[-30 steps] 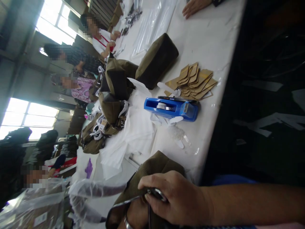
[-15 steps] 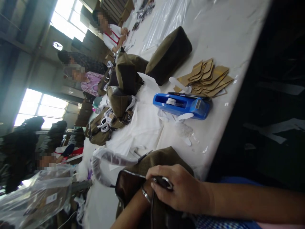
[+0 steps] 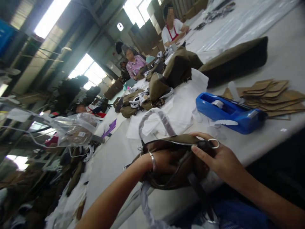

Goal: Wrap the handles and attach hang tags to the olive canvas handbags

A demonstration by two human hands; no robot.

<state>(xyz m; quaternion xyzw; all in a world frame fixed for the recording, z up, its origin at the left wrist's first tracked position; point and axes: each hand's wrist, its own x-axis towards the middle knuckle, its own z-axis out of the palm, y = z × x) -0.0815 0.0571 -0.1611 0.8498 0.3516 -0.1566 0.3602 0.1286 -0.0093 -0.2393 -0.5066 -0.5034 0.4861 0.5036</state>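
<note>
An olive-brown handbag (image 3: 186, 138) lies on the table in front of me with its zipper open. My left hand (image 3: 164, 161), with a silver bracelet at the wrist, reaches inside the bag; its fingers are hidden there. At the bag's right end my right hand (image 3: 220, 157) grips the edge by the zipper end, thumb on the near side and fingers over the far side. A metal ring (image 3: 215, 143) shows beside those fingers. Wrapped handles (image 3: 157, 116) arch up behind the bag, and another hangs toward the front.
Beyond the bag are a blue tape dispenser (image 3: 226, 116), folded brown cardboard pieces (image 3: 274, 95) and white sheets (image 3: 164, 111). More olive bags (image 3: 178, 65) are heaped farther back. Co-workers (image 3: 171, 30) are along the far side. The table edge (image 3: 274, 143) runs at right.
My view has swung left and levelled somewhat, so the table things appear farther right. The bag's opening faces me more plainly, with the left hand still inside and the right still gripping its end.
</note>
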